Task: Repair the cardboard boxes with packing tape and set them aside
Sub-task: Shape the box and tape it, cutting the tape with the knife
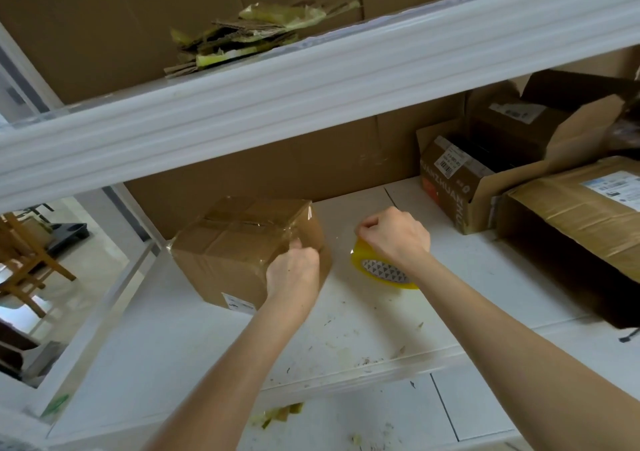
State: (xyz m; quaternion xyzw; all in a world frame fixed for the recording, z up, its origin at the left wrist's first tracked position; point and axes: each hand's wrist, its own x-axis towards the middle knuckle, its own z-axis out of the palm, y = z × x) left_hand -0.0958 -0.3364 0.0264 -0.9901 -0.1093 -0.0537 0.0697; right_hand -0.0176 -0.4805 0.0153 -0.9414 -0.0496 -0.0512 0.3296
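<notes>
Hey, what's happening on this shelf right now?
A person is taping up a small cardboard box on a white shelf. The left hand pinches the box's taped near edge, while the right hand grips a yellow tape roll beside it. An open box and a wrapped parcel sit to the right.

2 bare forearms show, the left forearm (235, 364) and the right forearm (519, 340), both slim and uncovered right to the edge of view. The left hand (294, 270) and right hand (394, 236) are bare too, knuckles and wrist bones standing out plainly.
</notes>
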